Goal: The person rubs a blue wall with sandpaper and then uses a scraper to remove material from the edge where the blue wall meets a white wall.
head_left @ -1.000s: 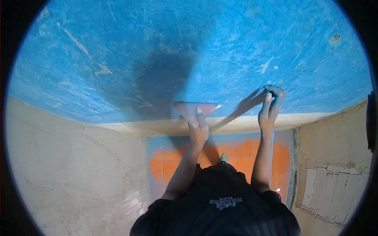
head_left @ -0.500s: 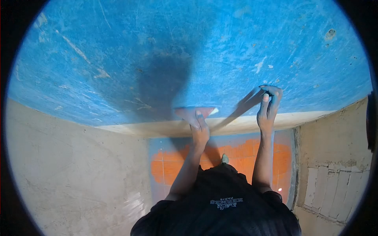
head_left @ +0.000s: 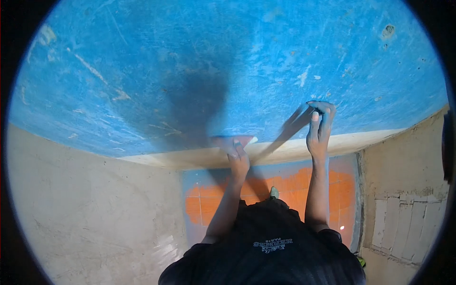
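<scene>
Blue painted wall (head_left: 228, 61) fills the view; left hand (head_left: 237, 159), fingers closed on a scraper (head_left: 231, 140), has slid lower, while the right hand (head_left: 319, 128) presses fingertips, holding nothing.

The black shirt (head_left: 266, 251) has small pale letters, upside down; the little word looks like "PARIS"; the bigger word is too blurry.

Strong light from behind is casting a dark, soft-edged shadow onto the scuffed blue painted wall (head_left: 142, 71), while fisheye distortion is bending edges inside a black circular vignette.
</scene>
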`<state>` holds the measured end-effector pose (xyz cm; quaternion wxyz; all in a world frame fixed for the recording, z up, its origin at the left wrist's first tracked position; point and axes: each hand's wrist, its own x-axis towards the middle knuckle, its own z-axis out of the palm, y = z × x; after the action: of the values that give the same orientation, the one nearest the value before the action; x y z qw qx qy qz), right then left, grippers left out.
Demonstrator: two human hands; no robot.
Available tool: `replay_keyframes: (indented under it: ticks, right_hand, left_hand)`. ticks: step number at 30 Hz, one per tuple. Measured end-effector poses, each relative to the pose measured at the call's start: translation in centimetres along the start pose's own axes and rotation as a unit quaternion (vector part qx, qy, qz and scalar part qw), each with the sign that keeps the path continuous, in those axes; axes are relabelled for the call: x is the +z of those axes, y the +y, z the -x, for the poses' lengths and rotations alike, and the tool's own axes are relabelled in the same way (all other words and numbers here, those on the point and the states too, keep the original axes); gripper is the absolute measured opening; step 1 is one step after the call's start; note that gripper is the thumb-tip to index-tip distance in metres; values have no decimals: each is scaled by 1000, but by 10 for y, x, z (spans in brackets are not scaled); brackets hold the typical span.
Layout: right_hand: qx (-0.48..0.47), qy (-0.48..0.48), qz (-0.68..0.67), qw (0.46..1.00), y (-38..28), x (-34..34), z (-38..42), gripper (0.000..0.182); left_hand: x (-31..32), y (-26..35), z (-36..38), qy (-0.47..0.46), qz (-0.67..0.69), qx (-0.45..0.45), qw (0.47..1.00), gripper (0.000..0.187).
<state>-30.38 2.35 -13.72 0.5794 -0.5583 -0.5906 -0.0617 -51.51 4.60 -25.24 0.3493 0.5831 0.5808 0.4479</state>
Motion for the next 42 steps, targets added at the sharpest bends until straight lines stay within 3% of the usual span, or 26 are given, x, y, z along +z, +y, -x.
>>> replay_keyframes:
  ticks: [3, 6, 9, 12, 14, 15, 17, 20, 24, 27, 29, 33, 36, 38, 40, 42]
  right_hand:
    - [0, 0, 4, 1000, 0, 0, -1, 33]
    - [11, -4, 0, 1000, 0, 2, 0, 33]
    - [14, 4, -1, 1000, 0, 4, 3, 33]
    - [11, -2, 2, 1000, 0, 3, 1, 33]
    - [10, -9, 7, 1000, 1, 1, 1, 33]
    - [15, -8, 4, 1000, 0, 1, 1, 33]
    - [23, -6, -3, 1000, -2, 2, 1, 34]
    - [24, -1, -10, 1000, 1, 4, 2, 34]
    - [14, 7, 1, 1000, 0, 6, 2, 35]
    - [10, 6, -2, 1000, 0, 4, 1, 35]
    - [1, 2, 1, 1000, 0, 3, 0, 36]
    - [-1, -2, 26, 1000, 0, 5, -2, 39]
    - [1, 2, 21, 1000, 1, 6, 3, 40]
    - [5, -2, 23, 1000, 2, 5, 1, 40]
    - [6, -2, 21, 1000, 1, 5, 2, 40]
    - [6, -3, 26, 1000, 0, 3, 2, 41]
  left_hand:
    - [4, -14, -4, 9, 48, -78, 996, 33]
    - [-10, 39, -17, 151, 141, 108, 972, 35]
    - [-36, 77, -25, 124, 139, 98, 978, 36]
    - [-10, 11, -16, 98, 130, 57, 985, 39]
    - [8, -30, -6, 62, 77, -46, 994, 41]
    - [12, -39, -3, 44, 49, -99, 993, 43]
    - [-2, 1, -8, 62, 123, -95, 986, 36]
    - [-35, 72, -18, 91, 204, -16, 975, 38]
    - [-34, 71, -27, 142, 255, 60, 955, 42]
    - [-10, 24, -13, 87, 161, -75, 980, 41]
    - [-3, -1, -16, 57, 193, -95, 975, 37]
    - [-18, 19, -26, 58, 297, -66, 951, 37]
    - [-41, 36, -35, 21, 279, -109, 954, 37]
    - [-22, -4, -29, 46, 286, -77, 954, 39]
    - [-12, -5, -28, 64, 300, -90, 948, 41]
    - [-9, 0, -25, 86, 324, -156, 929, 42]
